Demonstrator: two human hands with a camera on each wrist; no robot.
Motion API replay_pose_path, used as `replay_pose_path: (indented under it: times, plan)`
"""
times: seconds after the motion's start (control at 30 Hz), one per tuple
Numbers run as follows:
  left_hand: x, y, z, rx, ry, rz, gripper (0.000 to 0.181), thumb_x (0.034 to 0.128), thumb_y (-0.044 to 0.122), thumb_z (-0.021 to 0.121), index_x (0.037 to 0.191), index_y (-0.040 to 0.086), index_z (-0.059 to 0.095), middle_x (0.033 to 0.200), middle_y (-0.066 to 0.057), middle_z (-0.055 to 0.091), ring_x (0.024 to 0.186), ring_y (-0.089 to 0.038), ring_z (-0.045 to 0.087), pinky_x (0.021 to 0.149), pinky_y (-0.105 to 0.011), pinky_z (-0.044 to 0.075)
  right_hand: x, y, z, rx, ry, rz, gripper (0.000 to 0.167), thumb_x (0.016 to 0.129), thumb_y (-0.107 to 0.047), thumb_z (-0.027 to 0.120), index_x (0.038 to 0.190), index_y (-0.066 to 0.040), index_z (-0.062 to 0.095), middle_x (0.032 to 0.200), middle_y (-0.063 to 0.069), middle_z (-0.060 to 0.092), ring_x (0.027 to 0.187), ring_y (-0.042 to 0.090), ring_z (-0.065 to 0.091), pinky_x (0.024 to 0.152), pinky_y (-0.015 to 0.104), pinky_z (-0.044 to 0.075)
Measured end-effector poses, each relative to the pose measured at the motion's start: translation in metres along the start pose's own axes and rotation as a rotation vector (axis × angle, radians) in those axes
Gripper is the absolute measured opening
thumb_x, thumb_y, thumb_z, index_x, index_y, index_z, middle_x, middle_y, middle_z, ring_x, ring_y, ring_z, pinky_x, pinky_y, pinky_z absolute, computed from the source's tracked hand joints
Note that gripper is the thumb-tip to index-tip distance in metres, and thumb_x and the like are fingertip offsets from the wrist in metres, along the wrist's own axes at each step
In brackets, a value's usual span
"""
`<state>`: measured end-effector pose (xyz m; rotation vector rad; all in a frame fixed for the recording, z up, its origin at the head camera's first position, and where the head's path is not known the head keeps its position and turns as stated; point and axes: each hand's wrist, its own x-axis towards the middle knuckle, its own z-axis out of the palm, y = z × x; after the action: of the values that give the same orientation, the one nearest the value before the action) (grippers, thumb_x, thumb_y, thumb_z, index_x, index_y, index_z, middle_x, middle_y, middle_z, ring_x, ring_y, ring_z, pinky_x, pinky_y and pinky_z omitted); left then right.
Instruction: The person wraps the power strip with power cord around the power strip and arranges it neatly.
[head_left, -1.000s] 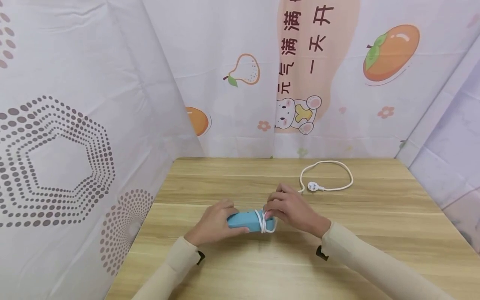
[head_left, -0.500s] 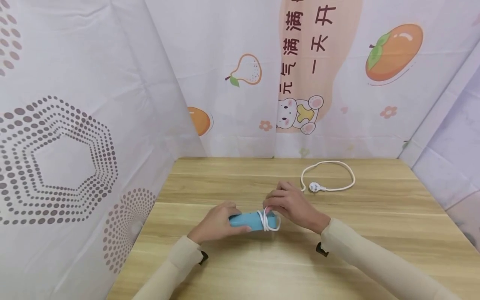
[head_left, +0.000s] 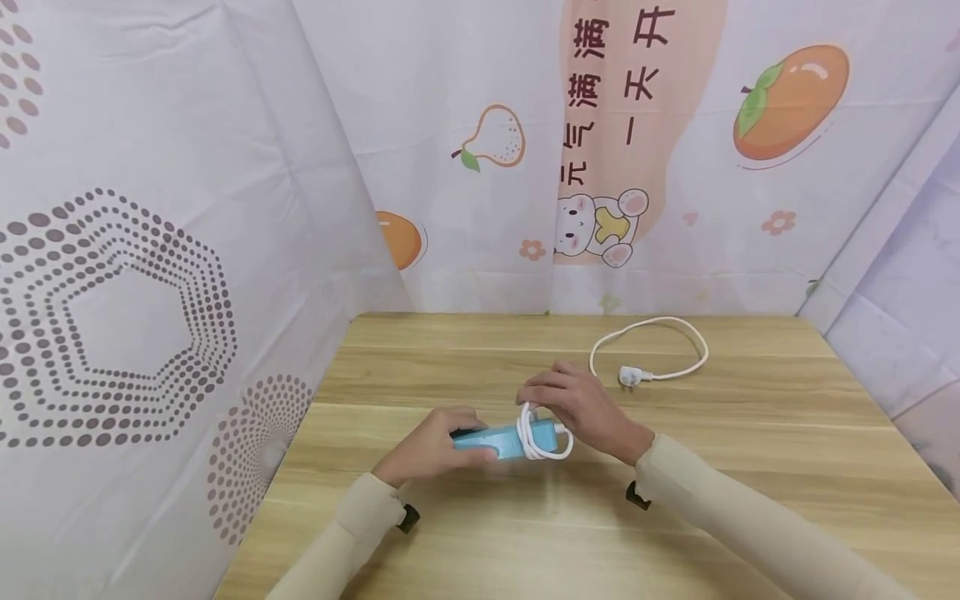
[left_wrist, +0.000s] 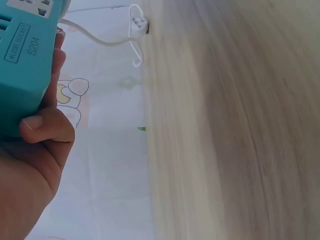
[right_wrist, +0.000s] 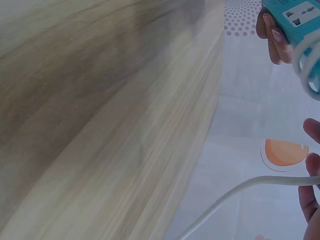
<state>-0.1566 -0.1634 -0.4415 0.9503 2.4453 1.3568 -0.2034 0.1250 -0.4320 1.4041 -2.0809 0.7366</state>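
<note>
A light blue power strip is gripped at its left end by my left hand. The left wrist view shows the strip's socket face with "4USB SOCKET" and "S204" printed on it, the thumb lying along its side. Turns of white cord wrap round the strip's right end. Beside that end, my right hand holds the cord with bent fingers. The right wrist view has the cord running to the fingers, which are partly cut off at the frame's edge.
Behind the right hand, the cord's free length curves over the wooden table to a white plug. A printed curtain hangs along the back edge, and another at the left.
The right hand has shifted slightly left. The loop at the strip's right end has widened, and the strip's right end is turned a little. The free cord has been drawn along and the plug has rolled.
</note>
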Motion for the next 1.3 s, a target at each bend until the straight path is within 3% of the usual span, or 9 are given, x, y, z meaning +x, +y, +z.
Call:
replay_pose_path:
  times: [0.17, 0.27, 0.37, 0.53, 0.7, 0.87, 1.03, 1.17, 1.3]
  plan:
    - [0.000, -0.003, 0.001, -0.065, -0.002, 0.022, 0.020, 0.0934, 0.032, 0.078, 0.107, 0.017, 0.078, 0.085, 0.004, 0.063, 0.075, -0.012, 0.056, 0.066, -0.026, 0.048, 0.000, -0.001, 0.000, 0.012, 0.014, 0.002, 0.028, 0.109, -0.030, 0.048, 0.119, -0.023, 0.074, 0.113, -0.006, 0.073, 0.084, 0.012, 0.051, 0.071, 0.027, 0.042]
    - [0.000, -0.003, 0.003, -0.100, -0.002, 0.035, 0.018, 0.0939, 0.030, 0.078, 0.107, 0.019, 0.078, 0.085, 0.003, 0.063, 0.076, -0.012, 0.056, 0.067, -0.026, 0.047, -0.003, -0.001, 0.001, 0.024, 0.013, 0.022, 0.022, 0.106, -0.018, 0.057, 0.121, -0.022, 0.073, 0.113, -0.008, 0.073, 0.084, 0.012, 0.051, 0.071, 0.027, 0.043]
    - [0.000, 0.000, 0.004, -0.127, -0.002, 0.053, 0.017, 0.0942, 0.030, 0.077, 0.107, 0.020, 0.078, 0.085, 0.003, 0.063, 0.076, -0.014, 0.056, 0.067, -0.027, 0.048, -0.008, 0.000, 0.002, 0.052, 0.009, 0.069, 0.030, 0.099, -0.005, 0.064, 0.122, -0.022, 0.073, 0.109, -0.012, 0.074, 0.082, 0.010, 0.048, 0.070, 0.027, 0.041]
    - [0.000, 0.004, 0.005, -0.162, 0.016, 0.070, 0.018, 0.0938, 0.028, 0.078, 0.109, 0.018, 0.078, 0.088, 0.001, 0.064, 0.078, -0.015, 0.056, 0.068, -0.028, 0.049, -0.016, -0.002, 0.007, 0.102, -0.016, 0.154, 0.031, 0.092, -0.016, 0.073, 0.121, -0.026, 0.073, 0.100, -0.022, 0.068, 0.078, 0.004, 0.041, 0.066, 0.025, 0.037]
    - [0.001, 0.006, 0.007, -0.194, 0.057, 0.074, 0.022, 0.0920, 0.023, 0.079, 0.112, 0.015, 0.078, 0.088, 0.000, 0.063, 0.078, -0.015, 0.055, 0.068, -0.028, 0.048, -0.020, -0.006, 0.011, 0.123, -0.032, 0.240, 0.029, 0.088, -0.027, 0.076, 0.117, -0.027, 0.075, 0.099, -0.022, 0.065, 0.078, 0.003, 0.041, 0.067, 0.025, 0.038]
    - [0.000, 0.008, 0.011, -0.211, 0.144, 0.068, 0.022, 0.0912, 0.025, 0.080, 0.111, 0.017, 0.080, 0.088, 0.000, 0.062, 0.078, -0.015, 0.053, 0.068, -0.028, 0.045, -0.020, -0.013, 0.013, 0.160, -0.024, 0.355, 0.032, 0.083, -0.019, 0.083, 0.115, -0.024, 0.077, 0.093, -0.014, 0.064, 0.077, 0.005, 0.042, 0.065, 0.025, 0.041]
    - [0.000, 0.013, 0.014, -0.248, 0.264, 0.056, 0.021, 0.0933, 0.026, 0.077, 0.111, 0.015, 0.080, 0.093, -0.002, 0.068, 0.083, -0.019, 0.059, 0.072, -0.032, 0.049, -0.016, -0.018, 0.014, 0.131, -0.012, 0.496, 0.021, 0.085, 0.006, 0.075, 0.102, -0.006, 0.071, 0.085, -0.005, 0.054, 0.077, 0.010, 0.051, 0.067, 0.032, 0.049]
    - [0.002, 0.018, 0.017, -0.239, 0.345, 0.033, 0.021, 0.0941, 0.025, 0.076, 0.111, 0.013, 0.079, 0.096, -0.003, 0.069, 0.087, -0.025, 0.060, 0.076, -0.034, 0.051, -0.016, -0.019, 0.019, 0.048, 0.003, 0.495, 0.020, 0.085, 0.009, 0.075, 0.095, -0.005, 0.063, 0.087, 0.002, 0.061, 0.079, 0.018, 0.061, 0.070, 0.039, 0.054]
    - [0.004, 0.019, 0.018, -0.240, 0.408, -0.025, 0.021, 0.0939, 0.025, 0.077, 0.111, 0.012, 0.079, 0.101, -0.004, 0.070, 0.091, -0.029, 0.062, 0.079, -0.038, 0.052, -0.014, -0.019, 0.021, 0.031, -0.012, 0.464, 0.014, 0.092, 0.000, 0.075, 0.102, -0.006, 0.068, 0.088, 0.001, 0.065, 0.078, 0.013, 0.060, 0.069, 0.033, 0.054]
